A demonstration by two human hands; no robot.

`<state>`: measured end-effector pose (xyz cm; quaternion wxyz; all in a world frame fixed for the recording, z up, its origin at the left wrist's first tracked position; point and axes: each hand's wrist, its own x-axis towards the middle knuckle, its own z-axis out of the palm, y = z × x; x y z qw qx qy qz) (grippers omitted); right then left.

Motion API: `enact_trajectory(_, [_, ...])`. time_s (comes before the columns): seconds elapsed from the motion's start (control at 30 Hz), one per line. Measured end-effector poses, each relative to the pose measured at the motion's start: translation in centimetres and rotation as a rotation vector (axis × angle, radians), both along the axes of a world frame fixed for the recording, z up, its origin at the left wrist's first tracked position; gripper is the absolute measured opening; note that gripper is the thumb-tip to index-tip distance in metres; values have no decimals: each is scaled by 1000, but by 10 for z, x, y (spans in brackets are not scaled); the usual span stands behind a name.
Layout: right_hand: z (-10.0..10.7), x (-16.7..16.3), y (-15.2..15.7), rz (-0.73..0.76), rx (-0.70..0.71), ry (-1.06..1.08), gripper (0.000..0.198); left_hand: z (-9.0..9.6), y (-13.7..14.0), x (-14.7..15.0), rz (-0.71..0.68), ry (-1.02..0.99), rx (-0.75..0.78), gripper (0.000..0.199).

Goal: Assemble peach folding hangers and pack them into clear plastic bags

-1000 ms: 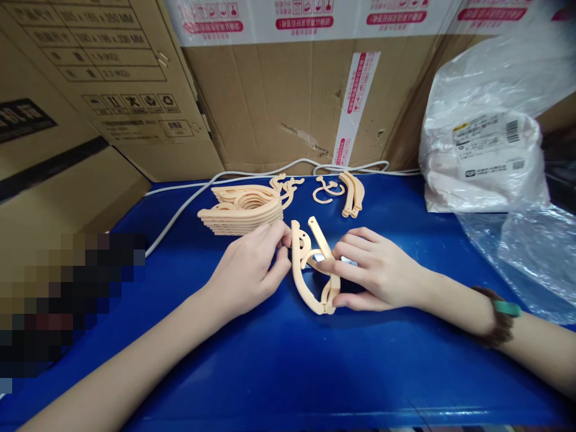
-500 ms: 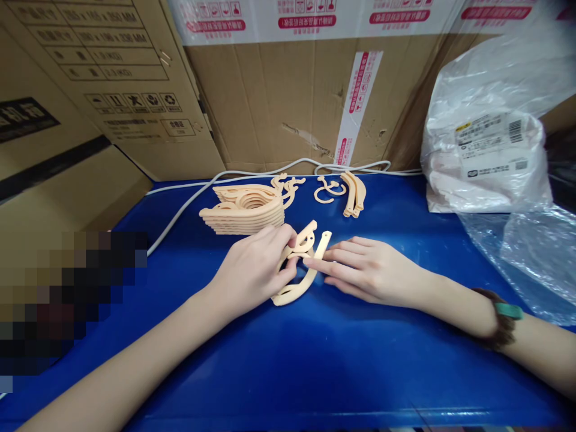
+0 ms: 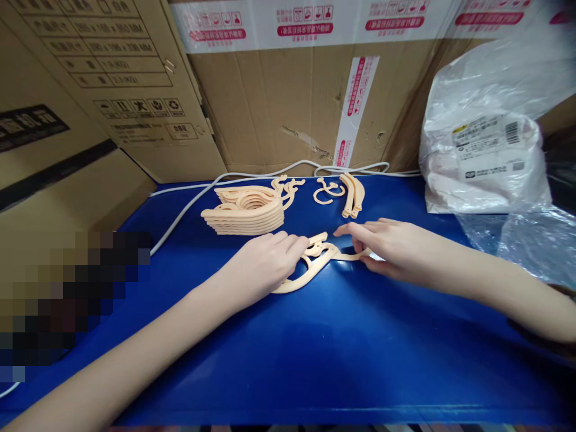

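Note:
A beige plastic folding hanger [image 3: 310, 273] lies tilted just above or on the blue table in front of me; I cannot tell which. My left hand [image 3: 274, 258] wraps its left part, hiding that end. A thin beige piece [image 3: 348, 257], apparently the hook, sticks out from its right side. Its far end is pinched between the thumb and fingers of my right hand [image 3: 382, 243], the index finger pointing out to the left. Behind my left hand stands a stack of folded beige hangers [image 3: 245, 216], with hooks [image 3: 288, 189] at its right end.
Loose hooks [image 3: 326, 192] and several curved beige arms [image 3: 353, 195] lie at the back of the blue table [image 3: 288, 360]. A white cable [image 3: 180, 213] runs along cardboard boxes [image 3: 279, 108]. A clear plastic bag [image 3: 486, 150] stands at right; a blurred patch covers the left.
My right hand has moved right and now grips the thin piece at the hanger's right side. The hanger has turned, its curved arm now pointing more to the right. My left hand still holds it.

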<state>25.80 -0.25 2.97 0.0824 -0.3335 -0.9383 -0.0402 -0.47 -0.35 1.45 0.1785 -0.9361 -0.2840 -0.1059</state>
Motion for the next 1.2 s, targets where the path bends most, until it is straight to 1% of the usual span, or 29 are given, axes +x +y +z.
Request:
enact_trajectory(0.1, [-1,16,1,-9,-10,-40,42,2,4,5,-53,76,16,13])
enact_trajectory(0.23, [-3,41,8,-25,38,-103,48,6,13,9,-51,119,16,19])
enact_trajectory(0.33, [-4,48,11,-62,78,-121,36,7,19,11,-45,155,30,19])
enact_trajectory(0.4, [-4,44,10,-82,70,-102,26,7,22,11,-38,168,44,19])
enact_trajectory(0.5, [-5,30,6,-58,59,-115,28,6,23,12,-26,154,76,19])
enact_trajectory(0.6, [-7,17,2,-34,63,-128,25,6,22,15,2,129,105,17])
enact_trajectory(0.73, [-7,6,-3,-50,117,-149,22,7,14,20,51,83,108,12])
enact_trajectory(0.8, [-8,5,-3,-50,145,-150,19,7,6,23,67,11,64,10])
enact_trajectory(0.9, [-10,5,0,-46,141,-127,14,5,-4,27,74,-91,-49,19])
enact_trajectory(1.03, [-16,8,4,-41,138,-78,17,-3,-9,28,45,-185,-209,24])
enact_trajectory(1.1, [-19,9,4,-61,112,-20,20,-8,-8,26,35,-215,-282,26])
enact_trajectory(1.2, [-22,11,3,-109,10,65,24,-12,-5,22,38,-241,-373,25])
